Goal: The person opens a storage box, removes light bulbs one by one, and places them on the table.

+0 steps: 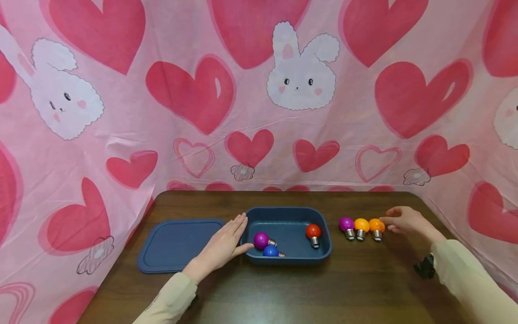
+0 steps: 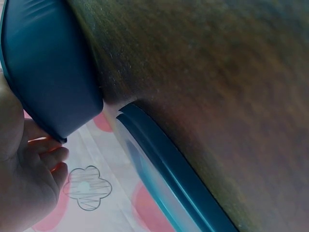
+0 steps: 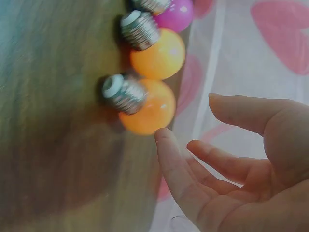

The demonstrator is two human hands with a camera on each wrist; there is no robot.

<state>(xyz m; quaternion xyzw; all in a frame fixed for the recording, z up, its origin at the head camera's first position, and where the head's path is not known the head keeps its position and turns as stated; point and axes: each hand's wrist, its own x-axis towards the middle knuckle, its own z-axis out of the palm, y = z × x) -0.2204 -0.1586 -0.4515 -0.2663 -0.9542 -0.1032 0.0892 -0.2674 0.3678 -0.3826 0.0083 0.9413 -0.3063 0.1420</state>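
My left hand (image 1: 224,240) lies along the left wall of the blue container (image 1: 287,261), its fingers extended and its thumb at the rim. Inside the container are a purple bulb (image 1: 261,240), a blue bulb (image 1: 270,251) and a red bulb (image 1: 313,231). Right of it, a second purple bulb (image 1: 346,224), a yellow-orange bulb (image 1: 361,226) and an orange bulb (image 1: 377,226) lie in a row on the table. Beside the orange bulb is my right hand (image 1: 408,221), thumb and fingers spread apart, with a fingertip right at the globe in the right wrist view.
A blue lid (image 1: 178,245) lies flat on the brown wooden table (image 1: 283,292), left of the container. Pink cloth (image 1: 259,117) with hearts and rabbits hangs behind the table and along its sides.
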